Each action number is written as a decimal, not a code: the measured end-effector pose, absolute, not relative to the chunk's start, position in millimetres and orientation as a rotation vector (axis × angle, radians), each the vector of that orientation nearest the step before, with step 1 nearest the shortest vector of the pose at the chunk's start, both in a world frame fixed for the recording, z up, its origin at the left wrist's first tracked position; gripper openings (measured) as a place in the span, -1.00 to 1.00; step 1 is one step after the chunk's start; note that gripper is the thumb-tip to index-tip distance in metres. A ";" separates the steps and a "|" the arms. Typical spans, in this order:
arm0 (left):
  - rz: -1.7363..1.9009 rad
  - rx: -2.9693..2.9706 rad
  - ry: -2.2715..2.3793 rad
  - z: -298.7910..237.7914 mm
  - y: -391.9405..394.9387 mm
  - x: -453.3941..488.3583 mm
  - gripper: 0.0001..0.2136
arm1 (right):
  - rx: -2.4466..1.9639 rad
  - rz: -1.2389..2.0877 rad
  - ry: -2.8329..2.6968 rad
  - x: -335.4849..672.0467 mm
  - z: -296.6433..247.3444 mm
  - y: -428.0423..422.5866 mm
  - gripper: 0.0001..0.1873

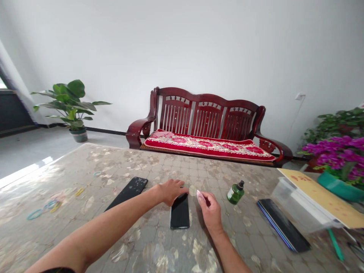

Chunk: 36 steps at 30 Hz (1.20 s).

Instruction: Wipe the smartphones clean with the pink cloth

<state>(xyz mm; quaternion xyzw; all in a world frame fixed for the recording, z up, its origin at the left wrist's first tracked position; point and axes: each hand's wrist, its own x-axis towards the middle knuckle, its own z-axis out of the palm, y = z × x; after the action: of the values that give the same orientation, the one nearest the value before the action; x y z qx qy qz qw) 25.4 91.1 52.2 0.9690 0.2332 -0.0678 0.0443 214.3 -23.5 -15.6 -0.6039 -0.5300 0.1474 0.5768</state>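
White wall (182, 45) fills the background, and before it spreads a large table under a floral, grey-beige tablecloth (148, 250). Beyond its far edge stands a dark red wooden settee (139, 127) with a slatted back, its seat covered by a red and white flowered runner (207, 145). To the left on the floor is a broad-leaved potted plant (69, 100); at the right, magenta flowers (341, 149) rise from a teal planter (335, 185). Near them a clear plastic box (295, 204) sits on the cloth, a yellow board (321, 197) across its top. Beside the box lies a long dark case (284, 226) with a blue edge. A flat black slab (127, 192) lies left of centre, partly behind the left forearm.

A black-screened smartphone (180, 213) rests flat between the two hands. The left hand (172, 191) lies over its far end, touching it; whether the fingers grip cannot be told. Just right of the phone, the right hand (210, 212) has thumb and forefinger pinched together on a small pinkish-white piece (199, 194). Further right stands a green pump bottle (235, 194), upright. A small yellow item (79, 192) lies far left.
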 end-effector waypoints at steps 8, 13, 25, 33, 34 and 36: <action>-0.173 2.764 1.269 56.4 72.8 -15.0 -0.56 | -1.417 0.337 -1.220 216.2 -17.4 -22.8 -0.64; -0.034 2.664 1.467 40.8 22.9 -22.6 -0.60 | -1.429 0.253 -1.357 211.5 -15.5 -22.8 -0.70; 0.328 2.447 0.993 16.2 -26.6 -45.1 -0.49 | -1.626 0.012 -1.743 199.0 -9.5 -23.9 -0.77; 0.274 2.579 1.108 9.5 -20.4 -15.6 -0.69 | -1.680 0.047 -1.837 197.8 5.5 13.1 -0.81; 0.291 2.605 1.107 7.3 -19.8 -14.0 -0.70 | -1.676 0.041 -1.872 198.1 7.2 17.5 -0.81; 0.336 2.641 1.085 1.7 -19.3 -13.8 -0.73 | -1.662 0.007 -1.951 198.8 8.6 22.6 -0.79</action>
<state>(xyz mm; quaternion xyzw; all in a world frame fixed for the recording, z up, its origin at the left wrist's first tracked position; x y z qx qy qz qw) -13.8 -19.3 1.7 0.9105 0.3740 0.1159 0.1332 198.8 22.6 8.6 -0.6215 -0.7296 0.0026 0.2853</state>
